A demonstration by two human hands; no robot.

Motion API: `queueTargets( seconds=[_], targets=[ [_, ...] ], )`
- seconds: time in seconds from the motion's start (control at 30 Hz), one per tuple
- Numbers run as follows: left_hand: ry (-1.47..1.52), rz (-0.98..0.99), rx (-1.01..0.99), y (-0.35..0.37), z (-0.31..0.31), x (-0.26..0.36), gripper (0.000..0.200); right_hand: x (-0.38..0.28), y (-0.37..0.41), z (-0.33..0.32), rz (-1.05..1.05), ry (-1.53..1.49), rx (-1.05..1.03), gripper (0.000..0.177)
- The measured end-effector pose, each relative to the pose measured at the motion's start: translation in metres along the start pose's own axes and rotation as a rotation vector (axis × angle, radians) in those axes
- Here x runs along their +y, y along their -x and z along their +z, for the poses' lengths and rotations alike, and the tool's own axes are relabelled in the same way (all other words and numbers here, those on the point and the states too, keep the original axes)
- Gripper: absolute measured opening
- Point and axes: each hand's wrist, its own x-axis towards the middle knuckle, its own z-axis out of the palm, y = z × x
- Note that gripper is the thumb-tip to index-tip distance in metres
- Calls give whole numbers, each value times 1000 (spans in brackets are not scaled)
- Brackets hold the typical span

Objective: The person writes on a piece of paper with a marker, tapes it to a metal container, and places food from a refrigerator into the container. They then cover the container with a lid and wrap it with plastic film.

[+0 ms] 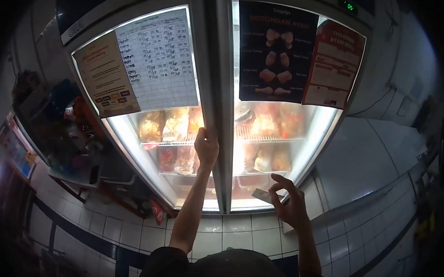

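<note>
A tall glass-door chiller (pixel 219 89) stands lit in front of me. My left hand (pixel 206 148) is closed at the inner edge of its left door (pixel 199 53), where the handle would be; the handle itself is hidden by my fingers. Lower right, my right hand (pixel 289 202) pinches a small flat card (pixel 262 194) between thumb and fingers, in front of the right door's glass. What is on the card is too small to read. Behind the glass, bagged food (pixel 175 124) sits on wire shelves (pixel 266 139).
A handwritten sheet (pixel 158 56) and a brown notice (pixel 106 74) cover the upper left door. On the right door hang a dark chicken-cuts poster (pixel 276 52) and a red notice (pixel 334 64). A pale box-like unit (pixel 350 159) stands at right, above tiled floor (pixel 237 233).
</note>
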Motion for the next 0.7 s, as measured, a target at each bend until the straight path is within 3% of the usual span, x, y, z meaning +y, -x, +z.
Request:
queueTargets(
  seconds=[0.07,0.13,0.17,0.2,0.27,0.37,0.4,0.5,0.57,0.6,0.7],
  targets=[
    [-34,29,81,1,3,-5,28,-12,2,-6,-14,24,6,43],
    [26,-12,-16,1,-3,-5,26,-24,-2,-11,69,68,-14,42],
    [48,59,17,6,-5,-12,25,-22,-3,-11,-32,131,4,41],
    [53,99,60,13,-10,-6,25,-27,-4,-13,30,128,-17,41],
    [136,39,-19,38,-34,-13,25,-29,-9,-9,59,111,-35,42],
    [242,2,-128,80,-103,14,30,-35,-26,5,25,59,-69,46],
    [305,-90,-165,93,-132,37,30,-37,-32,13,6,18,-90,48],
    [263,-90,-33,134,-203,63,25,-39,-49,35,27,-47,-131,48],
    [144,-204,77,164,-244,65,51,-39,-61,54,-12,-110,-133,48],
    [-13,-266,71,177,-268,68,53,-40,-66,63,-14,-122,-150,48],
    [-177,-162,265,211,-305,51,49,-38,-80,88,-45,-208,-191,48]
  ],
)
